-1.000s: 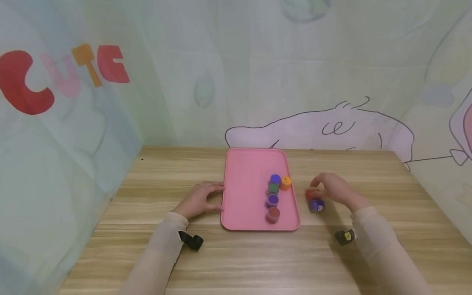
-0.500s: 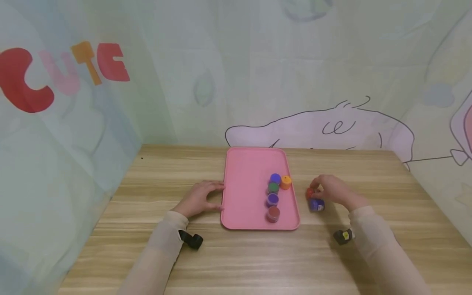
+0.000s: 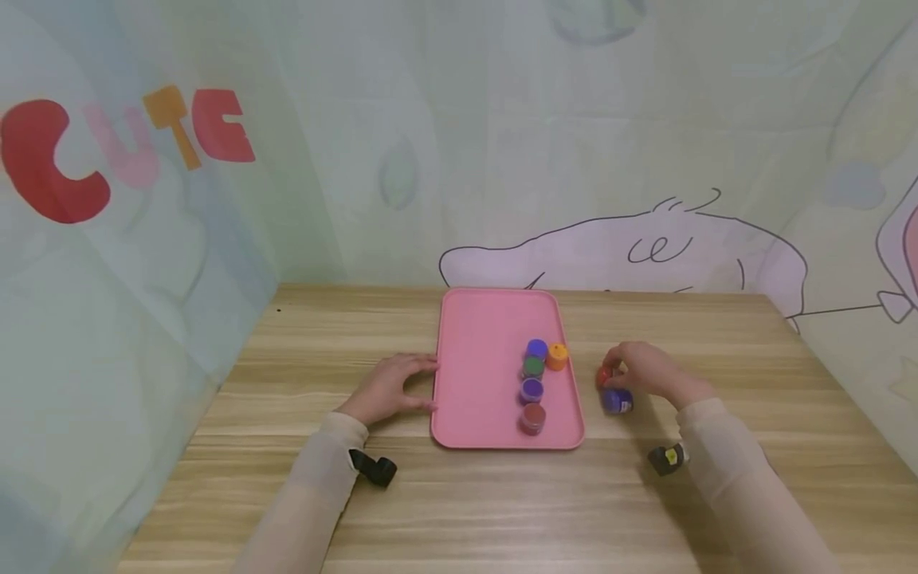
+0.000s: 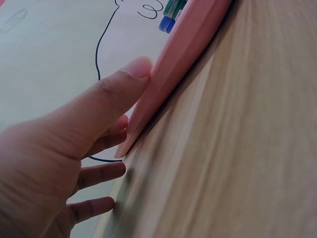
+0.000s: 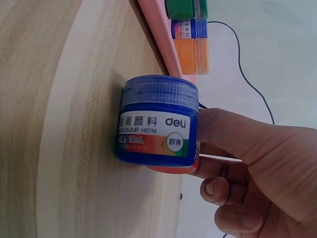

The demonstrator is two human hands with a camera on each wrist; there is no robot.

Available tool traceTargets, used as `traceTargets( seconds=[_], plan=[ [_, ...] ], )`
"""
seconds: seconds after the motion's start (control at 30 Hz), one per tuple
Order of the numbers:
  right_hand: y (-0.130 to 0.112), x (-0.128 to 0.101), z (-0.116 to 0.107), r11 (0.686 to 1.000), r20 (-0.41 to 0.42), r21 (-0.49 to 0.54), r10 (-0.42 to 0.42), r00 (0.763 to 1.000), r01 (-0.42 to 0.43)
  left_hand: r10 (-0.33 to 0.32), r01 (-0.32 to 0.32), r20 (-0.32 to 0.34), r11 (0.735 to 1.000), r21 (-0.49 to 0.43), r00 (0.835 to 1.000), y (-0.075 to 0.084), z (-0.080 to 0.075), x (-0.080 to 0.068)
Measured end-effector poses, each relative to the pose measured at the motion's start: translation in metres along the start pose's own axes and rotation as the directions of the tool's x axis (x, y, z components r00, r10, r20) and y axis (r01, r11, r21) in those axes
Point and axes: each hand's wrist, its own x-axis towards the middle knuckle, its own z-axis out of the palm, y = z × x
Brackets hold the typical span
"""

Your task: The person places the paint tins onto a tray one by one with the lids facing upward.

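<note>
My right hand pinches a red paint jar between thumb and fingers, right of the pink tray. A blue paint jar stands just nearer than the red one. In the right wrist view this blue jar, with a white deli label, hides most of the red jar. At the tray's left edge rests my left hand, its fingers spread and relaxed. The left wrist view has its thumb against the tray's side wall.
Inside the tray, toward its right side, are a blue jar, an orange jar, a green jar, a purple jar and a brownish-red jar. A printed cloth hangs behind the wooden table.
My right thumb and fingers have closed around the red jar, moving slightly left. The left hand and the tray have stayed in place.
</note>
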Motion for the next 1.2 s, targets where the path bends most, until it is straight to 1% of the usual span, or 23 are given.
traceTargets(
  seconds=[0.13,0.23,0.5,0.77,0.83,0.93,1.07,1.2],
  plan=[
    [0.001,0.0,0.0,1.0,-0.007,-0.006,-0.022,1.0,0.022,0.003,-0.003,0.001,1.0,0.011,1.0,-0.001,0.001,0.0],
    [0.002,-0.001,0.0,0.999,-0.029,-0.008,-0.041,0.999,0.041,-0.001,0.001,0.006,1.0,0.009,1.0,0.0,0.002,0.0],
    [0.002,-0.004,0.001,0.998,-0.148,-0.016,-0.064,0.987,0.063,-0.014,0.014,0.007,1.0,-0.004,1.0,0.002,0.002,0.0],
    [-0.005,-0.007,0.002,0.997,-0.231,-0.001,-0.078,0.97,0.08,-0.005,0.005,0.005,1.0,-0.003,1.0,0.001,0.001,0.0],
    [-0.007,-0.008,0.002,0.997,-0.239,0.018,-0.074,0.968,0.081,-0.016,0.016,0.009,1.0,-0.011,1.0,0.002,0.0,0.0],
    [-0.009,-0.008,0.003,0.996,-0.229,0.07,-0.042,0.973,0.06,-0.035,0.035,0.018,0.999,-0.015,0.999,0.003,-0.001,0.0],
    [-0.013,-0.008,0.005,0.989,-0.206,0.145,-0.002,0.979,0.033,-0.036,0.036,0.019,0.999,-0.011,0.999,0.003,-0.001,0.0],
    [-0.016,-0.009,0.009,0.981,-0.205,0.191,0.007,0.979,0.033,-0.031,0.031,0.017,0.999,-0.014,0.999,0.003,-0.002,0.0]
  ],
)
